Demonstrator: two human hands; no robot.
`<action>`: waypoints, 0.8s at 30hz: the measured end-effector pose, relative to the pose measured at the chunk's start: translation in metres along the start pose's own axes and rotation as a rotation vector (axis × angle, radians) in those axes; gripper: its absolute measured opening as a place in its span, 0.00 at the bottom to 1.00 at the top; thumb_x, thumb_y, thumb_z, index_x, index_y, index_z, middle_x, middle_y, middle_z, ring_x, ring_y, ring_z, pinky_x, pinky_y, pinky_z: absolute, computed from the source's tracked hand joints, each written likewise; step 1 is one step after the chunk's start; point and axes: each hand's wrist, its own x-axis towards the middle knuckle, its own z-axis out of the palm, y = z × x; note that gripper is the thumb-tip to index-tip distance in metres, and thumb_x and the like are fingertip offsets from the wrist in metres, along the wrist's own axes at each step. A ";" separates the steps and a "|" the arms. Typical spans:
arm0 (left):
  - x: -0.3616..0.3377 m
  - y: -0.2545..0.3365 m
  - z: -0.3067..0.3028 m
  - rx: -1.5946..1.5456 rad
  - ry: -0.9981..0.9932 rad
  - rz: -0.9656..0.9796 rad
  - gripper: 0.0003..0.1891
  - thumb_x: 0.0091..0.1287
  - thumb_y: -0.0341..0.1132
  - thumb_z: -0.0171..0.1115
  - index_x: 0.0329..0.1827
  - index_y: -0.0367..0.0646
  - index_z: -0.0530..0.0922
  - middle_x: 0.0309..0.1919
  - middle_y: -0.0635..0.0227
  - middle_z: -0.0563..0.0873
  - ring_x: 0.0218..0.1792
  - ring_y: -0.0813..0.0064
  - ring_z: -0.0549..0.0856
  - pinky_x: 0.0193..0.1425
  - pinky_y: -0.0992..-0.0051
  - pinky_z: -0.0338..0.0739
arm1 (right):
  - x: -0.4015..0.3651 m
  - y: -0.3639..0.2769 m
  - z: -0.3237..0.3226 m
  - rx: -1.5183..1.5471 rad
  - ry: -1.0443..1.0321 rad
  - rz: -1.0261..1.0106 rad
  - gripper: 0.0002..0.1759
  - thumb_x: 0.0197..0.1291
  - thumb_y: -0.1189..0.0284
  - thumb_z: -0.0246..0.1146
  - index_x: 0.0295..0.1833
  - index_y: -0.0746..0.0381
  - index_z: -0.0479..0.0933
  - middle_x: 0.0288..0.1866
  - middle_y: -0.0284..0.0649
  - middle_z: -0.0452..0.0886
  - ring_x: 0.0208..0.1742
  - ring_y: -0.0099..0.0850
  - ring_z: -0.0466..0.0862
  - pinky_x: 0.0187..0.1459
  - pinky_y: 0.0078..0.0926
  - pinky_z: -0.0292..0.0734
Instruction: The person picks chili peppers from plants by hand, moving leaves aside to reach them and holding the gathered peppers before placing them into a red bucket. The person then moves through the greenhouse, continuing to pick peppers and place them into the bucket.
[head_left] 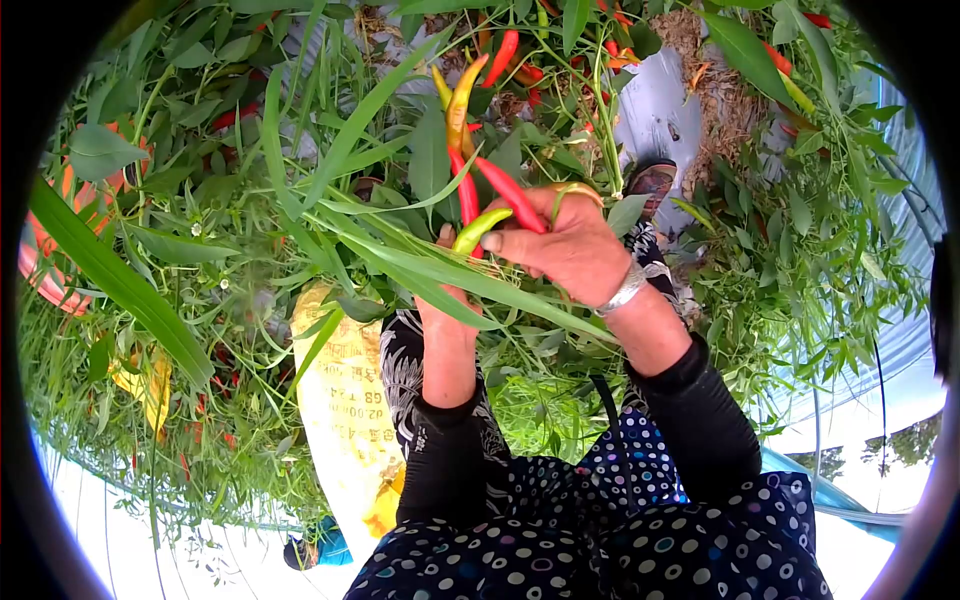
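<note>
My right hand (582,245), with a silver bracelet at the wrist, is closed on chili peppers. A red chili pepper (508,192) sticks out from its fingers, and its thumb presses a yellow-green chili pepper (481,231). Just left of it, my left hand (447,295) is closed around the lower end of more chilies, partly covered by long grass blades (440,275). From that hand a red chili (467,190) points up, with an orange-yellow chili (459,105) above it. The left fingertips are mostly hidden.
Dense pepper plants (780,230) and grass surround me, with red chilies (502,58) hanging ahead. A printed yellow-white sack (345,390) stands beside my leg. Grey plastic mulch (655,110) lies near my shoe (652,185). Clear plastic sheeting (860,370) is at the right.
</note>
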 end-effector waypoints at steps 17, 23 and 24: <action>-0.002 0.002 0.003 0.237 -0.172 0.015 0.22 0.68 0.49 0.43 0.44 0.38 0.75 0.25 0.61 0.81 0.18 0.73 0.77 0.18 0.82 0.71 | 0.007 0.021 -0.007 0.207 0.020 0.126 0.09 0.54 0.74 0.64 0.40 0.65 0.75 0.29 0.32 0.77 0.21 0.17 0.72 0.22 0.12 0.67; -0.011 0.002 0.017 0.263 0.086 0.048 0.16 0.67 0.47 0.50 0.42 0.42 0.75 0.27 0.66 0.80 0.21 0.75 0.78 0.19 0.79 0.74 | 0.010 0.025 -0.012 0.627 0.293 -0.004 0.08 0.54 0.72 0.64 0.36 0.63 0.73 0.25 0.32 0.76 0.20 0.18 0.72 0.23 0.14 0.68; -0.003 -0.002 0.015 0.121 0.168 -0.004 0.15 0.67 0.46 0.50 0.42 0.43 0.75 0.28 0.66 0.79 0.22 0.74 0.79 0.22 0.78 0.76 | 0.011 0.028 -0.013 0.639 0.305 -0.008 0.09 0.53 0.72 0.64 0.37 0.62 0.72 0.26 0.33 0.76 0.20 0.19 0.72 0.23 0.15 0.68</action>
